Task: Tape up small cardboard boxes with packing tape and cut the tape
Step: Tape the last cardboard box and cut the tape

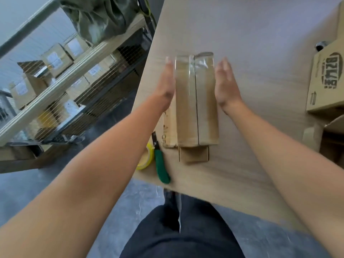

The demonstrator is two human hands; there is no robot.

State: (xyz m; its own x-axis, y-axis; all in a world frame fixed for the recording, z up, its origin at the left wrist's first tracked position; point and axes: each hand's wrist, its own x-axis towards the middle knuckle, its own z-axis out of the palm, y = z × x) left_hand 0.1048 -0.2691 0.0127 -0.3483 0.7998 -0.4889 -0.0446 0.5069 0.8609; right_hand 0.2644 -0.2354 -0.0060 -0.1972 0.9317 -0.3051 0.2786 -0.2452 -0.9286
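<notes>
A long narrow cardboard box (197, 101) lies on the tan table (251, 43), its top seam running away from me. Clear tape (200, 61) covers its far end, wrinkled there. My left hand (166, 84) lies flat against the box's left side with straight fingers. My right hand (226, 84) is held flat beside the right side, fingers straight. A small cardboard flap or smaller box (193, 154) pokes out at the near end. A green-handled cutter (160, 162) lies at the near left, next to a yellow tape roll (147, 159) half hidden by my left forearm.
A large printed cardboard carton (323, 81) stands at the table's right edge, with another open box (333, 138) below it. Metal shelving (61, 86) loaded with labelled boxes stands left of the table. A green bag (100, 17) sits on top of the shelving.
</notes>
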